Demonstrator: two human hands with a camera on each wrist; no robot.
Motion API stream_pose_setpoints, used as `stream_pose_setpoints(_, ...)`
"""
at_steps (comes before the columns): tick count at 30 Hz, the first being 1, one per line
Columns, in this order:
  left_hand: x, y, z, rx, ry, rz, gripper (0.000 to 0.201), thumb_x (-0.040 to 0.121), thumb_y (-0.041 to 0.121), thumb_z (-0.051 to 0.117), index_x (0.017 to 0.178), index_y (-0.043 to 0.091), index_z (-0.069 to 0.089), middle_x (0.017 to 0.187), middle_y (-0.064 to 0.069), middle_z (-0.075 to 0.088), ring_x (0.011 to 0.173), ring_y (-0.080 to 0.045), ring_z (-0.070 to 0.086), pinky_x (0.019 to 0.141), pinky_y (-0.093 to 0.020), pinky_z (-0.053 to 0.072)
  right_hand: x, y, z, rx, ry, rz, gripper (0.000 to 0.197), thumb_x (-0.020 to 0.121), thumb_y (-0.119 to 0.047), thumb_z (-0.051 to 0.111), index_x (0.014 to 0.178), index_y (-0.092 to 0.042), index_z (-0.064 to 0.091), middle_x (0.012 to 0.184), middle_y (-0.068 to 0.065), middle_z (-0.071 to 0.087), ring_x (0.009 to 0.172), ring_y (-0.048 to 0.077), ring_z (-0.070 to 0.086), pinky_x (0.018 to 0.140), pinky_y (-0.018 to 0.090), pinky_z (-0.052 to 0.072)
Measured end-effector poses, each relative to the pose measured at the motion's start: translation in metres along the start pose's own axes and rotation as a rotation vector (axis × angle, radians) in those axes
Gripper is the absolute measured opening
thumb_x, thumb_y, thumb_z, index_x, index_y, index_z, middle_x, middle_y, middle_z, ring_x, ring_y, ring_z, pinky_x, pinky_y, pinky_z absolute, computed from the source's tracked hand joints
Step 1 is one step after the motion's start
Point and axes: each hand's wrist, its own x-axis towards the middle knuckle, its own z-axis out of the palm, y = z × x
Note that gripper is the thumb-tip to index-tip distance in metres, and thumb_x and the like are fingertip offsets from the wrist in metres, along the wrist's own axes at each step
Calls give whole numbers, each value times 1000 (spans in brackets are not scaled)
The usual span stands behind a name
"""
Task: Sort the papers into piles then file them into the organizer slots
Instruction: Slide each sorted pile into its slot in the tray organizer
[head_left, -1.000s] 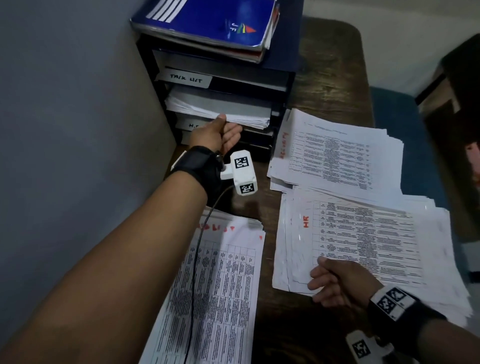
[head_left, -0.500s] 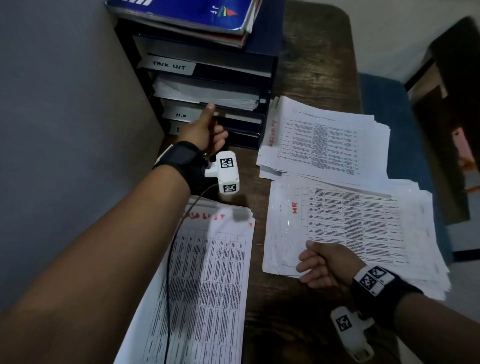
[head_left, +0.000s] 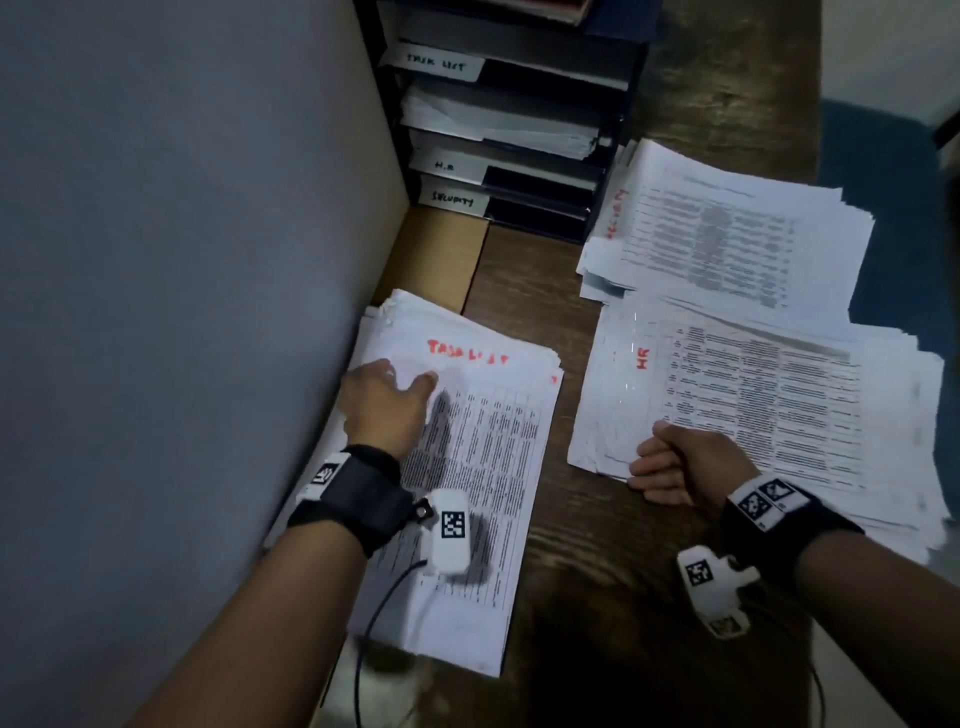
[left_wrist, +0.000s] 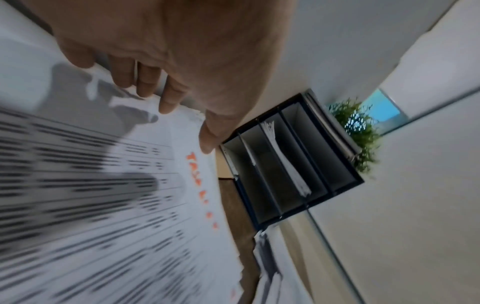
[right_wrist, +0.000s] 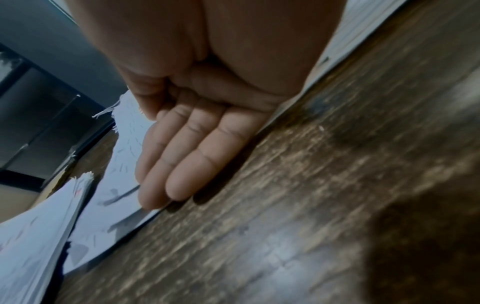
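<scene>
Three sorted piles lie on the wooden surface (head_left: 524, 322) in front of the organizer (head_left: 509, 130), each marked in red so it can be matched to a labelled slot: the task list pile (head_left: 483, 467) on the left against the wall, the HR pile (head_left: 753, 405) on the right, and the security pile (head_left: 727, 228) beyond it, just beside the organizer. The left hand (head_left: 387, 402) hovers low over the top of the task list pile with fingers spread and fairly straight, holding nothing, and the left wrist view shows the fingertips (left_wrist: 166, 102) at the pile's far edge, probably to gather the stack for its slot. The right hand (head_left: 675, 460) rests at the near-left corner of the HR pile, thumb on top and fingers (right_wrist: 179, 164) extended beneath the sheets' edge, a light pinch that likely steadies or lifts that corner. One organizer slot already holds papers (head_left: 498, 124); the organizer's top is cut off, the security label and print are blurred, and whether the left fingers actually touch paper cannot be told
</scene>
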Motion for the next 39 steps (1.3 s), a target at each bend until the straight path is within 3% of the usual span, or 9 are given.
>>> stream_pose_setpoints(4,-22,-27,-1,344,20,-41,67,78,50,68,124,3,52,138,-18,44,129,-37,41,106,-49,38,-8,2,11,-40,57,-60,38,99,-34,50,92,2,64,79,21,71,67,32,71,60,33,55)
stream_pose_setpoints(12,-25,-46,-8,545,38,-118,99,75,59,68,147,6,26,147,-18,34,135,-38,35,108,-49,30,-31,16,79,-103,-239,-130,20,97,-18,56,110,-5,63,99,16,69,88,25,69,77,41,58)
stream_pose_setpoints(17,-16,-40,-21,569,35,-157,92,74,64,67,139,6,36,143,-19,39,132,-38,39,107,-45,33,-39,14,111,-62,-295,-121,27,95,-12,59,121,-4,55,97,15,55,86,27,54,68,33,53)
stream_pose_setpoints(20,-11,-45,-31,524,-20,-161,88,69,65,67,133,8,48,136,-17,52,123,-35,52,102,-40,45,-39,19,117,-11,-269,-99,30,92,-10,65,118,-10,49,98,17,54,88,28,51,77,40,44)
stream_pose_setpoints(24,-15,-48,-41,416,-92,-120,61,74,49,66,121,12,54,125,-17,59,110,-37,59,90,-39,50,-32,23,115,-149,-227,-155,36,86,-19,72,114,-17,51,110,13,67,99,26,67,88,41,56)
stream_pose_setpoints(28,-31,-39,-48,247,-142,13,33,81,29,68,108,11,60,105,-10,68,91,-31,65,72,-31,49,-32,23,117,-212,-215,-220,34,83,-18,76,108,-15,52,100,16,71,95,31,70,86,46,58)
stream_pose_setpoints(32,-43,-27,-59,136,-253,99,26,79,16,71,106,17,68,94,-2,73,82,-22,69,75,-32,56,-33,23,119,-281,-220,-268,40,80,-22,78,110,-13,52,98,10,73,92,28,71,84,43,58)
stream_pose_setpoints(36,-50,-14,-72,-236,-318,86,16,79,-2,70,87,12,72,69,2,73,55,-11,66,52,-22,52,-38,22,115,-471,-181,-378,39,79,-32,77,107,-19,53,92,-3,69,83,13,67,69,26,50)
stream_pose_setpoints(39,-53,-5,-82,-487,-352,38,16,61,4,76,74,12,72,68,-5,72,58,-21,64,55,-24,50,-45,8,105,-328,-132,-557,42,72,-28,83,105,-17,60,94,-7,72,85,9,69,78,31,55)
